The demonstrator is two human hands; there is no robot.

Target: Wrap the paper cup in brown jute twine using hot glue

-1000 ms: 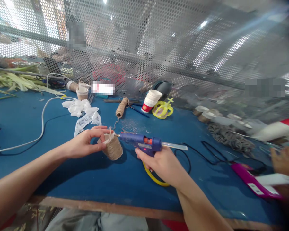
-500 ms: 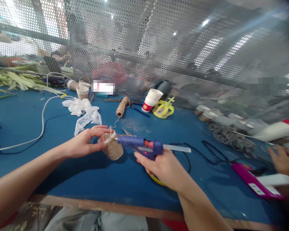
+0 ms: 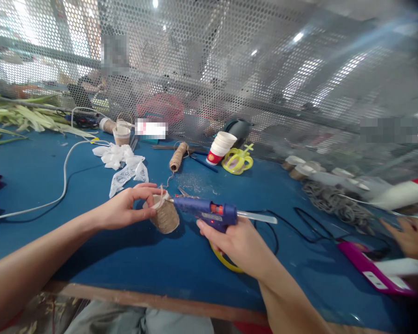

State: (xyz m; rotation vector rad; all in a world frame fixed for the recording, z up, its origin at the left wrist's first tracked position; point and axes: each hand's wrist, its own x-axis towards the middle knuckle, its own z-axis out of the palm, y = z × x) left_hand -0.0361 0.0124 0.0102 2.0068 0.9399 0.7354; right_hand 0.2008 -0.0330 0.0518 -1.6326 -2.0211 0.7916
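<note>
The twine-wrapped cup (image 3: 164, 215) is a small paper cup covered in tan jute cord, tilted with its white rim toward the left and a loose cord end at the rim. The blue glue gun (image 3: 209, 213) lies level, its nozzle touching the cup's rim and a clear glue stick protruding from its back.

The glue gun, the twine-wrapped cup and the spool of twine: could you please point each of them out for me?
glue gun (image 3: 209, 211), head view, on its blue barrel.
twine-wrapped cup (image 3: 166, 218), head view, on its wrapped side.
spool of twine (image 3: 177, 157), head view, on the middle of its wound body.
</note>
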